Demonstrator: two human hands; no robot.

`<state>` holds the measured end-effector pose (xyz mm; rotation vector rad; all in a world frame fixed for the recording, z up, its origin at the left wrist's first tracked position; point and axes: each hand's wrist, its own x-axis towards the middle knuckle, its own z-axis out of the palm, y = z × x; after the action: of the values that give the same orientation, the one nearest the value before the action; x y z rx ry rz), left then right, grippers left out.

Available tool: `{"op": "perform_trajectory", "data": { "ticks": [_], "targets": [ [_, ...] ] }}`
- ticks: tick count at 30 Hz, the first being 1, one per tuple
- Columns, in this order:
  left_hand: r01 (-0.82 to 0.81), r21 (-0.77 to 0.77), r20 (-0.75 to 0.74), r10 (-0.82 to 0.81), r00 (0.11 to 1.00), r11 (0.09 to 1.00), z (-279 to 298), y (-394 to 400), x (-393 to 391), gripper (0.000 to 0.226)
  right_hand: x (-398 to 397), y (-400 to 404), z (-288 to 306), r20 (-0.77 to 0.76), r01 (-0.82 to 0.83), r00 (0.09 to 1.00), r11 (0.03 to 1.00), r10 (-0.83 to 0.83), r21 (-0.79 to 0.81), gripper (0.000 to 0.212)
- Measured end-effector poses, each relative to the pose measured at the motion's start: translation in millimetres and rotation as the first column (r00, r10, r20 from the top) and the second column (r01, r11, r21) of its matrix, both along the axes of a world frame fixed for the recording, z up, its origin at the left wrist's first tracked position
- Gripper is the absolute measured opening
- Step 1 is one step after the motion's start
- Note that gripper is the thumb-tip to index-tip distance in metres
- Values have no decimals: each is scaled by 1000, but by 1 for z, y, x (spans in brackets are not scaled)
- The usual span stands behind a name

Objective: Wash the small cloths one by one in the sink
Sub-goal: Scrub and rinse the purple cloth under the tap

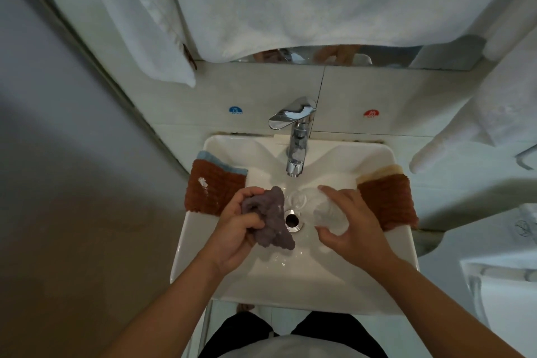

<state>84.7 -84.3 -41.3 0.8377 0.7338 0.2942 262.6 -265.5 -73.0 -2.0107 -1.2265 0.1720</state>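
Observation:
A crumpled wet grey cloth (pixel 271 219) hangs over the white sink (pixel 293 279), left of the drain (pixel 291 219). My left hand (pixel 238 229) is closed around it. My right hand (pixel 353 224) grips a clear plastic cup (pixel 325 208), tipped on its side with its mouth toward the faucet (pixel 296 136). A brown cloth with a blue edge (pixel 215 186) lies over the sink's left rim. Another brown cloth with a cream edge (pixel 388 200) lies over the right rim. No water stream is visible from the faucet.
White towels (pixel 290 0) hang above, covering most of the mirror. Blue cold (pixel 235 110) and red hot (pixel 371 113) stickers sit on the tiled wall behind the faucet. A grey wall stands at the left; white fixtures stand at the right.

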Motion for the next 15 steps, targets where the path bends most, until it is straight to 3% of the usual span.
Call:
{"op": "perform_trajectory", "data": {
  "ticks": [7, 15],
  "targets": [
    [24, 56, 51, -27, 998, 998, 20, -12, 4, 62, 2, -4, 29, 207, 13, 978, 987, 21, -160, 74],
    [-4, 56, 75, 0, 997, 998, 40, -14, 11, 64, 12, 3, 63, 314, 56, 949, 978, 10, -200, 73]
  ]
}}
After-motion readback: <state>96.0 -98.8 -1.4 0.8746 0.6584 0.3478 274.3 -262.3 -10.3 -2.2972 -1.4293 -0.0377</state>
